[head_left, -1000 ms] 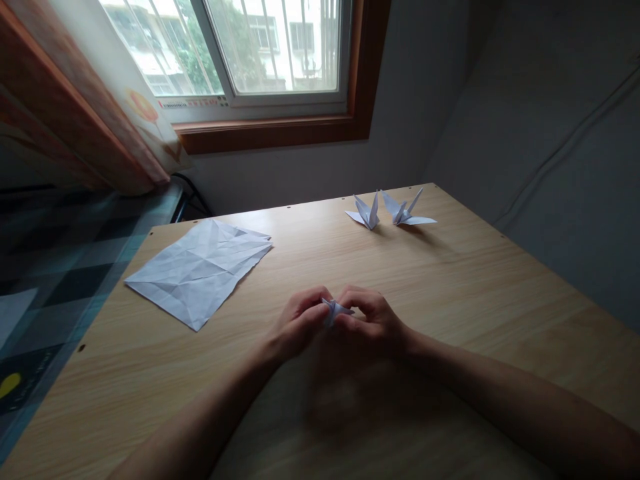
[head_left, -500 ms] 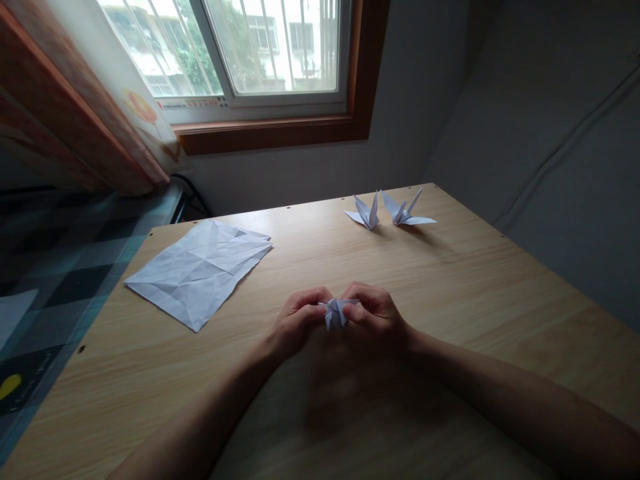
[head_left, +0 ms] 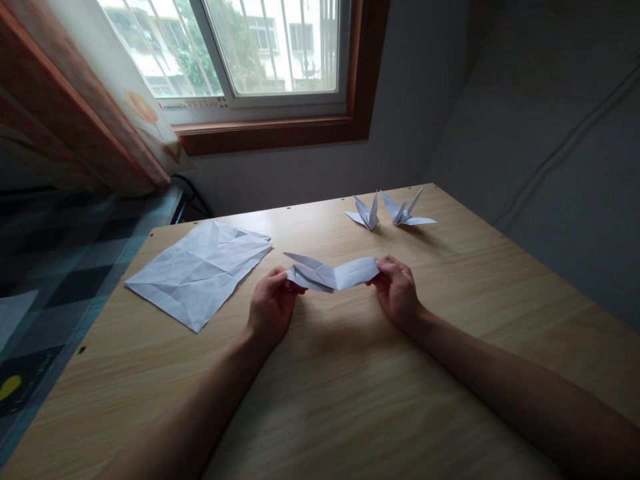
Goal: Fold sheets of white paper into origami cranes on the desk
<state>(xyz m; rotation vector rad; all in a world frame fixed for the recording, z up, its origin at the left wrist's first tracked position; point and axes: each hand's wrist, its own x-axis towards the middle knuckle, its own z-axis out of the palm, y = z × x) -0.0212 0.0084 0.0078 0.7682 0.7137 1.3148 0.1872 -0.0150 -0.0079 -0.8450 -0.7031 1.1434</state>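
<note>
Head view: left hand (head_left: pixel 273 307) pinched one end of folded paper (head_left: pixel 333 273), right hand (head_left: pixel 397 290) pinched the other, paper stretched between them just above worktop (head_left: pixel 450 347). Risk: pulling outward too hard could tear it at centre creases.

A creased sheet (head_left: pixel 200 270) and two paper cranes (head_left: pixel 369 214) lie on the table (head_left: pixel 475 293).

A room in a home: a wood-framed window (head_left: pixel 270 47) at 12 o'clock looks onto apartment blocks, a patterned curtain (head_left: pixel 100 100) hangs at 10 o'clock, a checked cloth (head_left: pixel 75 267) lies at 9 o'clock beside the pale wooden surface (head_left: pixel 350 400), set into a plain-walled corner.
</note>
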